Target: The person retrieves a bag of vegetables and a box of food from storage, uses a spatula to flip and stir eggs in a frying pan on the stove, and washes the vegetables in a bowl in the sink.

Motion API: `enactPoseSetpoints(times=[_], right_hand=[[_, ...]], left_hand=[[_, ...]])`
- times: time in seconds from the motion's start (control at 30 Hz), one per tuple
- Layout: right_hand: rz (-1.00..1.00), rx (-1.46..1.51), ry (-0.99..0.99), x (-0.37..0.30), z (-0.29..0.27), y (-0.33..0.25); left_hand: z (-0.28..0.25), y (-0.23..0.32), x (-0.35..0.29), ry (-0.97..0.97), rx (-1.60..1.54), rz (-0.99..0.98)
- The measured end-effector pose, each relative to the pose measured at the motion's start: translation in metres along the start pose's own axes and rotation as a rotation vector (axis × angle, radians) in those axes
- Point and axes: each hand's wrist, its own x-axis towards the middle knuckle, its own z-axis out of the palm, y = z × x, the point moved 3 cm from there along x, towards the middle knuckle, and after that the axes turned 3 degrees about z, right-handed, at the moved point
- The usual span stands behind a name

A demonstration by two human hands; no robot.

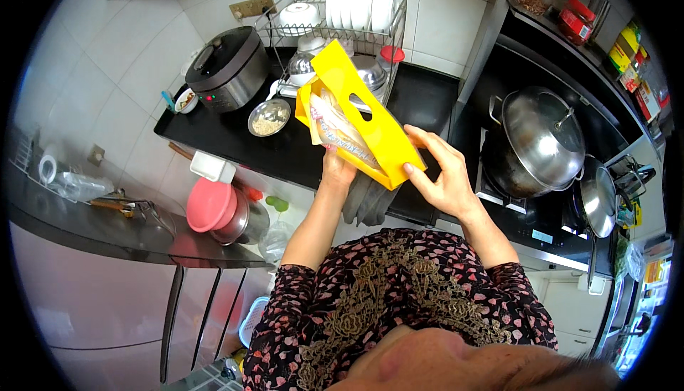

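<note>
Over the front of the black counter I hold a bright yellow cardboard box (390, 140), tilted, with an oval handle hole in its tall panel. Its top is open, and a clear plastic packet (329, 119) with print on it shows inside. My left hand (339, 167) grips the box from below on the near side; part of its fingers is hidden behind it. At the right end, my right hand (445, 174) has its thumb and fingers on the corner of the box. A steel bowl (286, 109) of pale chopped bits stands left of the box.
An electric cooker (242, 77) and a wire dish rack (400, 24) with plates and bowls stand behind. On the stove to the right are a large lidded pot (527, 156) and a lidded pan (597, 195). A pink basin (211, 206) sits lower left, near the fridge.
</note>
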Motion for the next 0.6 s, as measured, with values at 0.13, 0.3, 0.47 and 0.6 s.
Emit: enactPoseSetpoints(times=[0.13, 0.3, 0.47, 0.6], right_hand=[[0.214, -0.004, -0.132, 0.008, 0.016, 0.025], [0.299, -0.006, -0.220, -0.005, 0.036, 0.077], [0.454, 0.180, -0.227, 0.010, 0.067, 0.116], [0.529, 0.523, -0.060, 0.044, 0.110, 0.119]], left_hand=[[-0.044, -0.016, 0.000, 0.178, 0.132, 0.006], [-0.078, -0.041, -0.023, 0.400, 0.248, -0.127], [-0.091, -0.027, 0.002, 0.325, 0.239, -0.213], [-0.108, 0.038, 0.026, 0.505, 0.815, -0.276]])
